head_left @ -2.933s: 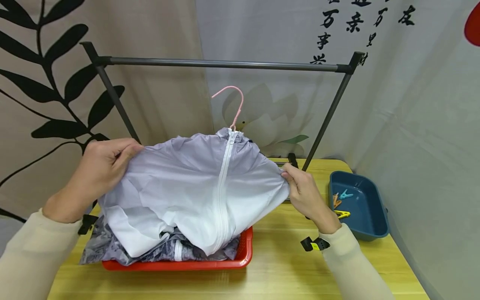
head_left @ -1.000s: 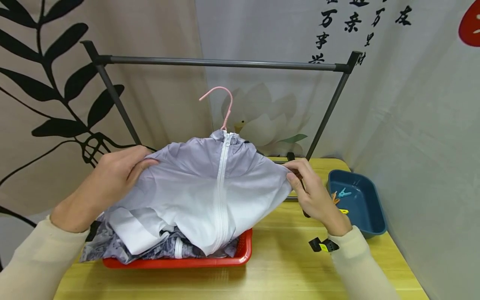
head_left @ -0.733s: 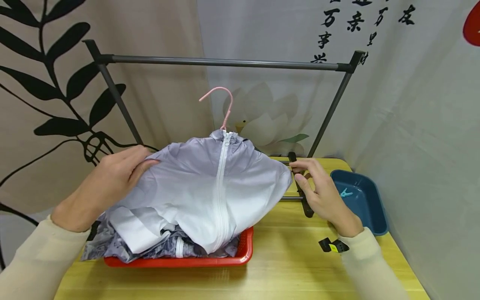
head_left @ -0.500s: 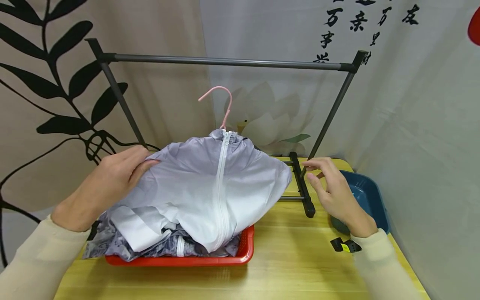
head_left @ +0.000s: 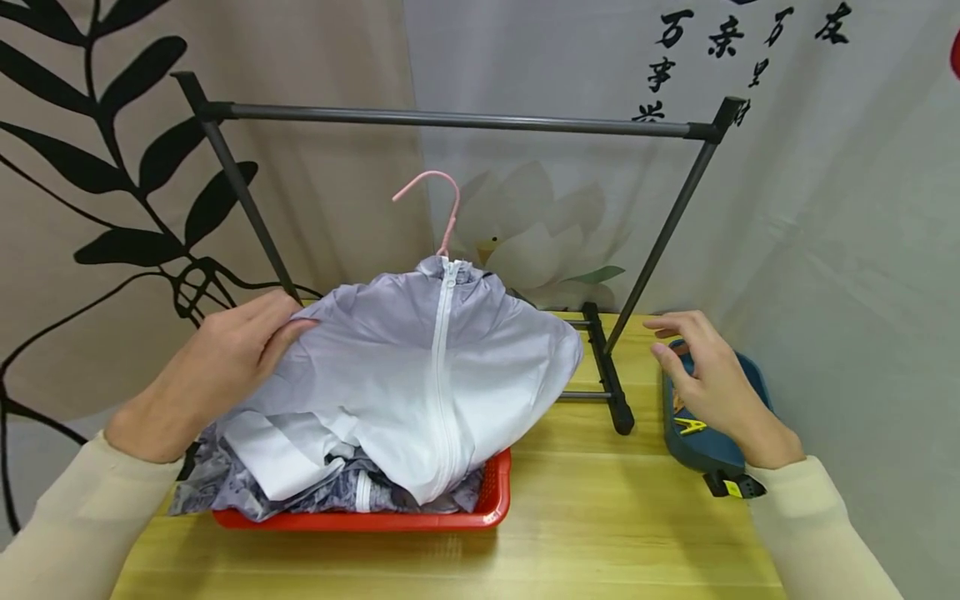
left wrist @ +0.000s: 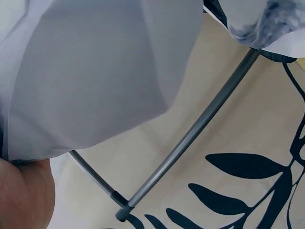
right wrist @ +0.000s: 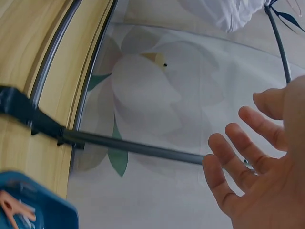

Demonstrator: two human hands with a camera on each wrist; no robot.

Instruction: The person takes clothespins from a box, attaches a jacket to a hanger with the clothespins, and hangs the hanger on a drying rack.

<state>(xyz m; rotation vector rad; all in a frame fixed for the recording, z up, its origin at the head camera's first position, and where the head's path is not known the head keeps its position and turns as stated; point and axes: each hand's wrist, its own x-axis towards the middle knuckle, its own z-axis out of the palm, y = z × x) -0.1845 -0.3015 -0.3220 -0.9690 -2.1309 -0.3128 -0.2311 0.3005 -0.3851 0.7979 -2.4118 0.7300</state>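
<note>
A jacket (head_left: pixel 375 367), pale purple fading to white with a white zip, hangs on a pink hanger (head_left: pixel 453 212) whose hook sticks up from the collar. My left hand (head_left: pixel 210 375) pinches the jacket's left-side shoulder between thumb and fingers; in the left wrist view, cloth hides most of that hand (left wrist: pixel 26 195). Over the near side of the blue bin (head_left: pixel 705 458), my right hand (head_left: pixel 716 383) holds nothing, its fingers loosely bent and apart. The right wrist view shows its palm (right wrist: pixel 267 181) bare. A yellow clothespin (head_left: pixel 690 426) lies in the bin, partly below that hand.
A dark metal rack (head_left: pixel 465 118) stands behind the jacket, its black foot (head_left: pixel 615 392) on the wooden table (head_left: pixel 585 517). Beneath the jacket, a red basket (head_left: pixel 498 500) holds a grey patterned garment (head_left: pixel 247 492). An orange clothespin (right wrist: pixel 16 210) shows in the bin.
My right hand has let go of the jacket's right shoulder and moved right, over the blue bin. The jacket and hanger shifted slightly left earlier; the left hand keeps its hold.
</note>
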